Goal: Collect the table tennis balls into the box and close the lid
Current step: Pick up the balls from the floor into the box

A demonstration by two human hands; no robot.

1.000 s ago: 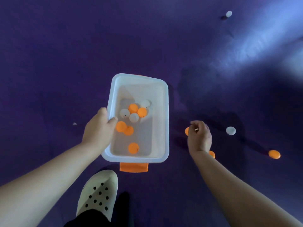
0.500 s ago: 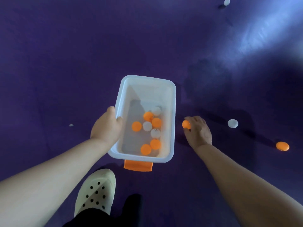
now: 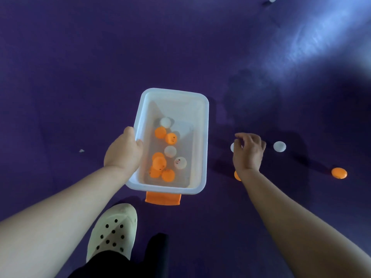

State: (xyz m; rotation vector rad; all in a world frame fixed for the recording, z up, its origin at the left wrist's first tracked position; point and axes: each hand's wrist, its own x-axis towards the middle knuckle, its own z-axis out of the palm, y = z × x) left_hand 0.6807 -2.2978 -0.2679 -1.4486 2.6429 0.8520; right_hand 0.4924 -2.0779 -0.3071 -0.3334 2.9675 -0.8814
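My left hand (image 3: 122, 151) grips the box (image 3: 176, 103) by its left rim, right hand (image 3: 249, 151) half-curled over the white ball (image 3: 232, 147) on the mat (image 3: 80, 77) just beside the box, contact unclear, so I'd pinch it squarely and release low inside to avoid bounce-out.

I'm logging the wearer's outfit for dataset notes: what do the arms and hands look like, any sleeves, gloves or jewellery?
The left forearm and right forearm are bare to the frame edge; no sleeve shows. The left hand and right hand wear no gloves, and no watch, bracelet or ring is visible.
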